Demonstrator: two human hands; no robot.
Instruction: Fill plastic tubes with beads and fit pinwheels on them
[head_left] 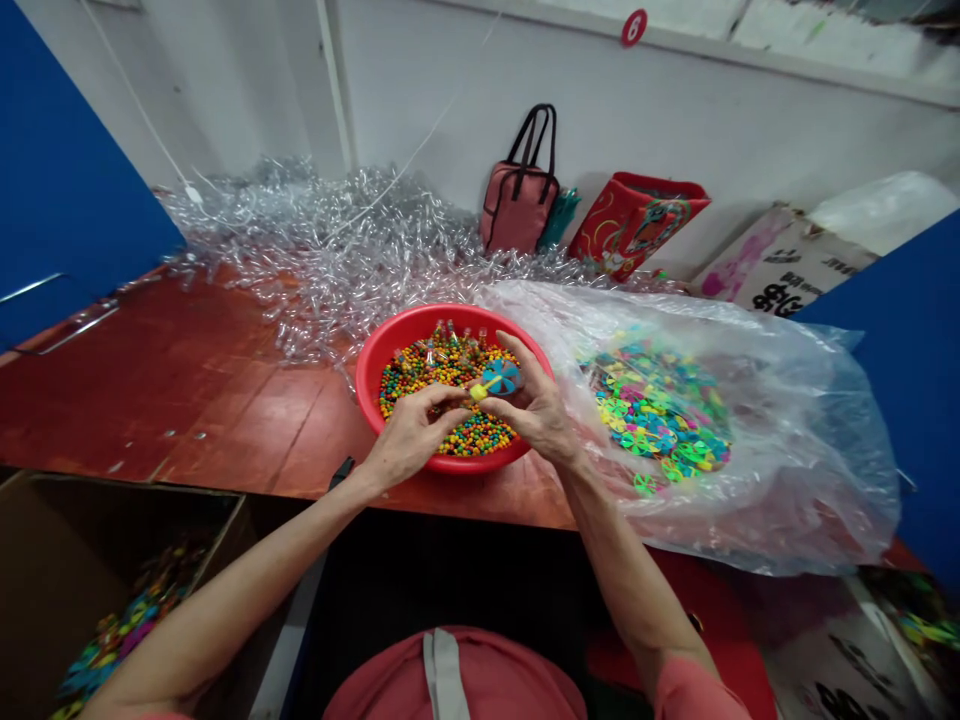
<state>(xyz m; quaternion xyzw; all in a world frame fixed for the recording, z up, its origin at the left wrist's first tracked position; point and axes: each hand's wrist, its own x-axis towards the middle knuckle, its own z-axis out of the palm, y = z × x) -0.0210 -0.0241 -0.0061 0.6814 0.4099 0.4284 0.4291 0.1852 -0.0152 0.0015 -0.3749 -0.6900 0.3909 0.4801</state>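
Both hands meet above a red basin (365, 375) filled with small multicoloured balls (409, 375). Between them is a small toy with a blue wheel (501, 377) and a yellow cap (478, 392). My left hand (420, 425) pinches at the yellow end, thumb and fingers pressed together. Around the toy's other side, my right hand (536, 405) has its thumb near the yellow part and its index finger raised behind the blue wheel. Several clear tubes (448, 340) stand among the balls at the basin's back.
Clear tubes (330, 240) are heaped along the wall. A plastic bag (795, 430) with colourful wheels (660, 410) lies right. Behind stand a pink bag (519, 208) and a red bag (622, 225). A cardboard box (45, 550) is below left.
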